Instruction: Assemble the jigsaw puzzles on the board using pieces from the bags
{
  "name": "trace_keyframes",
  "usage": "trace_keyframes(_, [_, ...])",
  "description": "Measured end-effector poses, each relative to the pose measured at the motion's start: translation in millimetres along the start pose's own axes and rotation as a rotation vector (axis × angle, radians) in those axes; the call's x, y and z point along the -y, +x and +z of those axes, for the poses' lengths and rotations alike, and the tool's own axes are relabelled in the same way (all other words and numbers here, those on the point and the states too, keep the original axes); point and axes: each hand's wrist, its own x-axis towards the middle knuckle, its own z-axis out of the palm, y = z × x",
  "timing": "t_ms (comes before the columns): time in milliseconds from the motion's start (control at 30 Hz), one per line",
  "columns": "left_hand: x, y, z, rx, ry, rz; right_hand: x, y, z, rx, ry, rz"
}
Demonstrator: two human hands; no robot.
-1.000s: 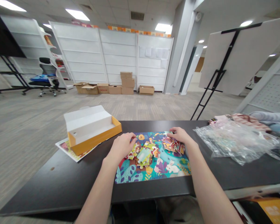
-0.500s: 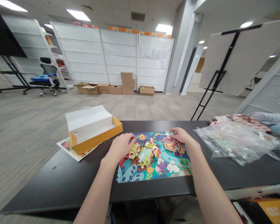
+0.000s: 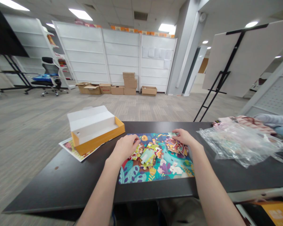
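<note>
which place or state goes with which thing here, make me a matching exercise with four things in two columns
Things
1. yellow-sided box
2. right hand
3. clear plastic bag
4. left hand

Places and states
A. nearest the mostly green puzzle pieces
B. on the black table, right of both arms
C. nearest the reddish-brown puzzle pieces
D. open, partly over a printed sheet

Pairs: 1-D, 2-C, 3-B, 4-A
</note>
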Motion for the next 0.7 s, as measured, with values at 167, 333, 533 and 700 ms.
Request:
trace_keyframes(167, [-4, -1, 0.7, 0.022, 0.011, 0.018, 5, -13, -15, -0.098, 0.031, 0.026])
trace_keyframes(333, [-13, -2, -0.3, 0.039, 0.004, 0.063, -1, -44, -37, -0.098, 0.055, 0.024])
trace_keyframes(533, [-19, -3, 0.4, 0.055, -0.015, 0.088, -9, -66, -35, 0.031, 0.025, 0.112])
trace_keyframes(700, [-15, -3, 2.3, 0.034, -0.012, 0.118, -2, -74, -28, 0.139, 0.069, 0.159])
